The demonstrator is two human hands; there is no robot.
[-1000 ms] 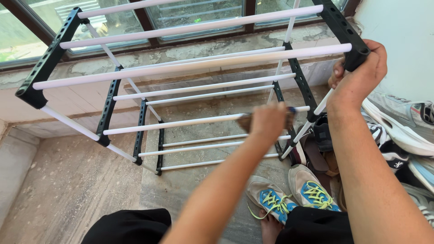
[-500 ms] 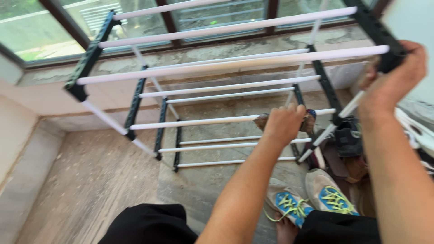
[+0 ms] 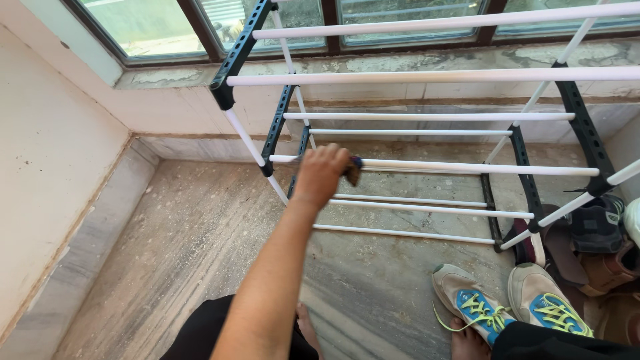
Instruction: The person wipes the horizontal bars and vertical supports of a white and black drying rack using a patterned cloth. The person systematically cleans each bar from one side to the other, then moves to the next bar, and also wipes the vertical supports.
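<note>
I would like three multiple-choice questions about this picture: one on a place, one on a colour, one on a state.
1. Where is the left hand?
A. at the rack's left end
B. on the window sill
C. on the floor

2. What colour are the laces of the sneakers?
A. red
B. yellow-green
C. black

3. How are the shelves of the rack?
A. full of shoes
B. covered by cloth
C. bare

Answers: 1 A, it grips a brown cloth on a white bar near the left frame. 2 B, bright yellow-green. 3 C, only bars show.

Left hand [image 3: 321, 175] leftward along rail [image 3: 467, 167]
</note>
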